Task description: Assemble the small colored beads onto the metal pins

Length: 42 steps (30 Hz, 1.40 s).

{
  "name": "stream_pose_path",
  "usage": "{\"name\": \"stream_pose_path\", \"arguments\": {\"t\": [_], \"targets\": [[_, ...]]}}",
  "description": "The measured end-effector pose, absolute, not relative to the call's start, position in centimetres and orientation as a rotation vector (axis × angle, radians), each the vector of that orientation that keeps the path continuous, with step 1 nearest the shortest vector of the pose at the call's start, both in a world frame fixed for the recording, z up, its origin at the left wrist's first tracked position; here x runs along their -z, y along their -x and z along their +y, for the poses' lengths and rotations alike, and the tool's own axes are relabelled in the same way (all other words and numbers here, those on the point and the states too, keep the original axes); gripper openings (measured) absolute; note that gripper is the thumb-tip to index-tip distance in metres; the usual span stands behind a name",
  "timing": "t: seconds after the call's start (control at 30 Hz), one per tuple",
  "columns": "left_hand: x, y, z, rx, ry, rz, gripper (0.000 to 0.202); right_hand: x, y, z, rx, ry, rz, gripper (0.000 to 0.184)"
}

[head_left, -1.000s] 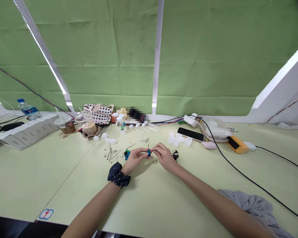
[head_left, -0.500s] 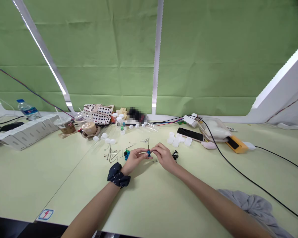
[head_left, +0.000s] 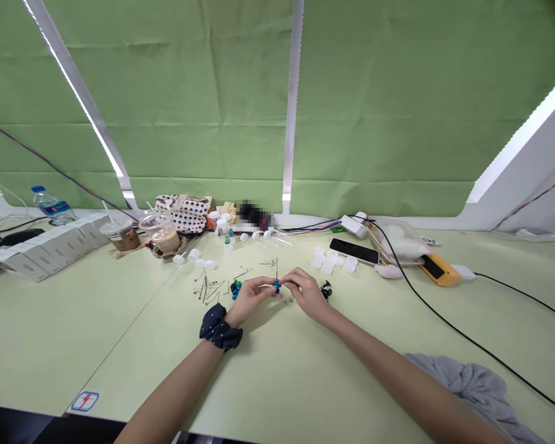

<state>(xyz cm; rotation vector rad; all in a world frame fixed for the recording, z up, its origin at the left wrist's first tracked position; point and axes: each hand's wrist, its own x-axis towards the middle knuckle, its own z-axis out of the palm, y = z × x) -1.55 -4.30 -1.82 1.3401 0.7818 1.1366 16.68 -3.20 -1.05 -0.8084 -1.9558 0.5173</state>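
Blue part (head_left: 276,287), one, pinched by left hand (head_left: 251,298); right hand (head_left: 309,296), fingertips together, beside it; one phone (head_left: 354,251) beyond.

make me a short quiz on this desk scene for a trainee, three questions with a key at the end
1. Which wrist wears the navy dotted scrunchie?
A) left
B) right
C) both

2. True or false: in the picture, the smartphone lies to the left of the yellow-orange device with a dark screen.

3. Fill in the colour: the left hand holds a small ____ piece with its fingers.

Key:
1. A, the left wrist; the right wrist is bare.
2. True.
3. blue
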Motion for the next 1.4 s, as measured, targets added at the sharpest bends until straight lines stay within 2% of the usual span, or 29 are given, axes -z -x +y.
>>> {"name": "stream_pose_path", "arguments": {"t": [0.17,0.27,0.63,1.4], "targets": [[1.91,1.62,-4.19,-1.172,-1.326,0.794,0.034,1.41,-16.86,-2.81,-0.671,0.817,-1.912,0.008],[1.90,1.59,-4.29,-1.154,-1.330,0.797,0.031,1.48,-16.85,-2.87,-0.712,0.819,-1.890,0.010],[1.62,1.46,-4.42,-1.137,-1.329,0.777,0.028,1.84,-16.49,-3.30,-0.467,0.796,-1.930,0.011],[2.36,1.42,-4.24,-1.162,-1.362,0.761,0.025,1.83,-16.43,-3.24,-0.498,0.822,-2.002,0.020]]}}
